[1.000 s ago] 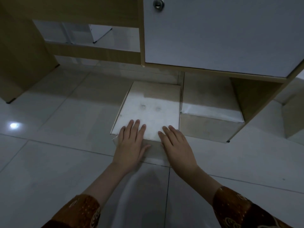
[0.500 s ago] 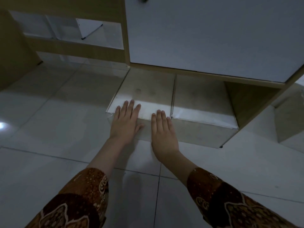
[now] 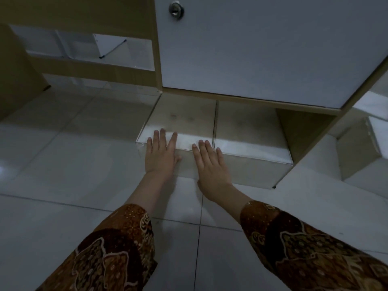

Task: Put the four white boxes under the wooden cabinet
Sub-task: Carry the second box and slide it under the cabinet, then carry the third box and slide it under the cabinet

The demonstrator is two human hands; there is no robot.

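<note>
Above and beyond both hands: wooden cabinet (image 3: 315,114) with white door (image 3: 262,49) and round lock (image 3: 176,10), raised on side panels over pale tiled floor (image 3: 52,164). Tucked beneath it, ahead of the fingertips: two white boxes side by side, touching along a straight seam. Right-hand box (image 3: 249,131) beyond and to the right of the right hand, beside the cabinet's side panel. Left-hand box (image 3: 182,116) directly under the fingers, near face level with its neighbour's. Both boxes apparently long axis front to back, short faces toward the person, far ends hidden in shadow under the cabinet.

Left hand (image 3: 160,156) flat and spread, palm against the near face, fingertips over the top edge; gripping nothing. Right hand (image 3: 210,164) likewise flat and unclenched, pressed near the seam between boxes. Patterned brown sleeves (image 3: 315,248) nearest the camera.

Step in hand, by appearance: final push of the second box into line. Next move likely: hands lifted away, then a reach for a third box. Possible further box at far right, well apart from the right hand, too dim to confirm.
</note>
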